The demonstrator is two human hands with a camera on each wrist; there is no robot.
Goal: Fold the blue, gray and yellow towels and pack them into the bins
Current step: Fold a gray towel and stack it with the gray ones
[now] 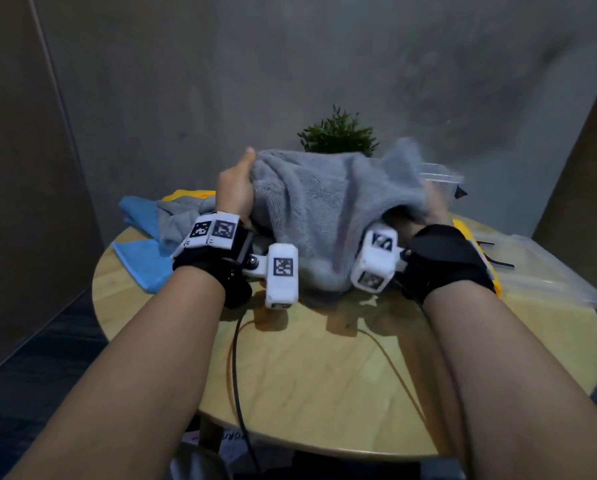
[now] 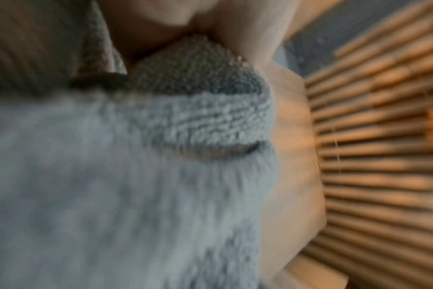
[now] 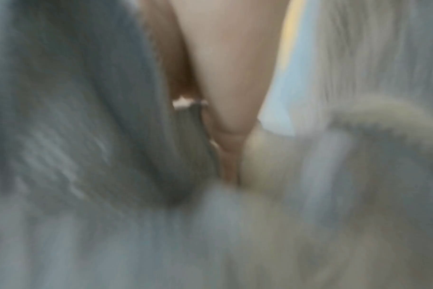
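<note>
Left hand (image 1: 236,188) grip on gray towel (image 1: 324,209) edge, right hand (image 1: 432,202) underneath

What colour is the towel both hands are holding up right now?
Gray: the fluffy gray towel between the left hand and right hand; clearest in the head view.

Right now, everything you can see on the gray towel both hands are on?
The gray towel is thick, fluffy terry, bunched into a raised mound above the round wooden table. The left hand grips its left edge, thumb on top. The right hand is blurred, partly under the right side. Its lower edge hangs to the tabletop. Not yet folded.
</note>
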